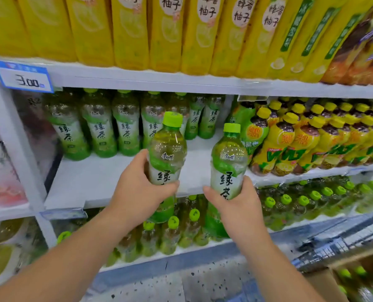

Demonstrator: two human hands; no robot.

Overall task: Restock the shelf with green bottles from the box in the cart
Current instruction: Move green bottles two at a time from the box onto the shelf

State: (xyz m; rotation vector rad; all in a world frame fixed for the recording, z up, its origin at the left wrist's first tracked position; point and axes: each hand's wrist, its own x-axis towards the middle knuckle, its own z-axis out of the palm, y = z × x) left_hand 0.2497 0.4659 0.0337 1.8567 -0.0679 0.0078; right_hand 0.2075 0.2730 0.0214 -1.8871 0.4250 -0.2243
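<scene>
My left hand [137,188] grips a green tea bottle [167,153] with a lime cap, held upright in front of the middle shelf [98,179]. My right hand [237,205] grips a second green bottle [228,164], also upright, just right of the first. Both bottles hover at the shelf's front edge, over its bare white part. Several matching green bottles [102,127] stand in a row at the back of that shelf. The cardboard box [325,280] with more green-capped bottles shows at the bottom right corner.
Yellow bottles [290,140] crowd the right part of the same shelf. Tall yellow bottles [166,33] fill the shelf above, with a price tag [24,77] at left. Green-capped bottles [181,232] fill the shelf below. A white upright post [13,136] bounds the left side.
</scene>
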